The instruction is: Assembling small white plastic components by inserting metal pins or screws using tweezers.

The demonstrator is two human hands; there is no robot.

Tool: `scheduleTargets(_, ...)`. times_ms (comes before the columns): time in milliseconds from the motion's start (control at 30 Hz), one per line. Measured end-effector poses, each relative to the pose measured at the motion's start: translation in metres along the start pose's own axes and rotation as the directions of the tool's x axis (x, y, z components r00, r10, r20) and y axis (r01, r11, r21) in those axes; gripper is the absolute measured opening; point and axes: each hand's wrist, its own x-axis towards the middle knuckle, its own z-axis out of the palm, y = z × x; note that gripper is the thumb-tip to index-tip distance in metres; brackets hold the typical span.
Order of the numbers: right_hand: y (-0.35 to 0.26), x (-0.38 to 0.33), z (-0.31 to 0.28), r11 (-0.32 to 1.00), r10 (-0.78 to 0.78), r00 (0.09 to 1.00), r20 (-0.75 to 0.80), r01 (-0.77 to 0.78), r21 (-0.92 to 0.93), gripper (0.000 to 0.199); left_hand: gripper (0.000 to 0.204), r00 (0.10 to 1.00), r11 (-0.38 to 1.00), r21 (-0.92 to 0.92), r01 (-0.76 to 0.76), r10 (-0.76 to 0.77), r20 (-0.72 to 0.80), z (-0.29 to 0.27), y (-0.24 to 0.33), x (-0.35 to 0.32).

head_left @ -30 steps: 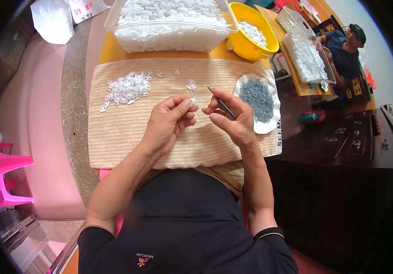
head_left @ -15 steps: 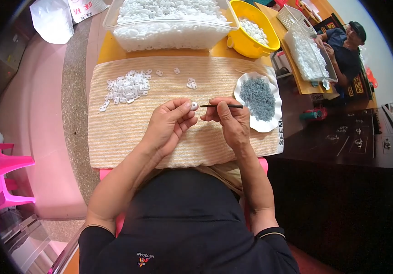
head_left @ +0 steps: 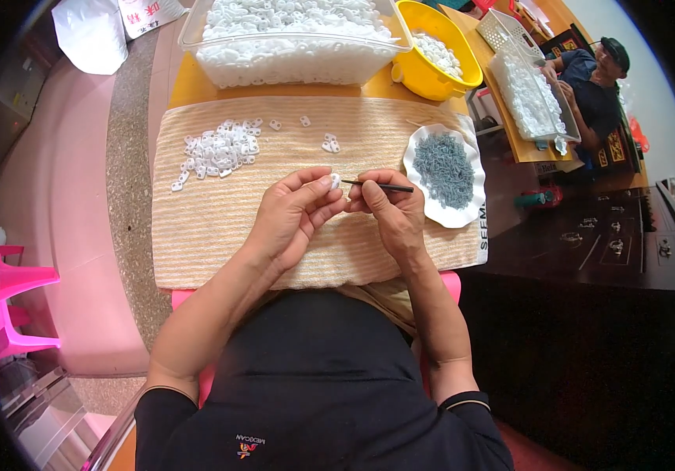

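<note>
My left hand (head_left: 292, 216) pinches a small white plastic piece (head_left: 335, 181) between thumb and fingertips, above the striped cloth (head_left: 220, 228). Gripped in my right hand (head_left: 397, 220) is a thin black pointed tool (head_left: 394, 188). Its tip points left and is right at the white piece; whether it touches cannot be made out. A pile of similar white pieces (head_left: 221, 149) lies on the cloth at the left, and a few loose ones (head_left: 330, 144) lie beyond my hands. To the right, a white wavy-rimmed plate (head_left: 474, 169) holds many small grey-blue parts (head_left: 443, 171).
At the table's far side stand a clear bin (head_left: 298, 63) full of white pieces and a yellow basin (head_left: 412, 78) with more inside. Another person (head_left: 592, 86) works at a table on the right beside a filled bin (head_left: 525, 98). A pink stool (head_left: 12, 302) stands at the left.
The white piece has turned in my left fingers. My right hand has come slightly closer to the left, and the tool now slopes a little more.
</note>
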Motion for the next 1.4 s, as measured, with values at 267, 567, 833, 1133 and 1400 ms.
scheduleTargets(267, 0.002, 0.0, 0.002, 1.0, 0.007, 1.0, -0.002, -0.007, 0.003, 0.017, 0.022, 0.999, 0.999, -0.001, 0.033, -0.033, 0.021, -0.001, 0.0, 0.001)
scheduleTargets(567, 0.001, 0.001, 0.002, 0.999, 0.04, 0.999, 0.01, -0.04, 0.009, 0.016, 0.019, 0.999, 0.998, 0.051, 0.026, -0.028, 0.045, -0.004, -0.002, 0.003)
scheduleTargets(833, -0.005, -0.001, 0.009, 0.992, 0.052, 0.998, 0.026, -0.049, -0.117, 0.017, 0.016, 0.999, 0.993, 0.117, 0.018, -0.023, 0.049, -0.001, -0.003, 0.0)
scheduleTargets(1133, 0.003, 0.001, 0.007, 0.845, -0.274, 0.959, 0.078, 0.278, -0.456, 0.011, 0.017, 0.998, 0.993, 0.115, 0.007, -0.014, 0.065, 0.0, -0.005, -0.001)
scheduleTargets(1400, 0.001, 0.002, 0.009, 0.67, -0.443, 0.882, 0.162, 0.446, -0.593, 0.009, 0.015, 0.999, 0.993, 0.117, 0.027, -0.03, 0.027, 0.004, -0.003, -0.004)
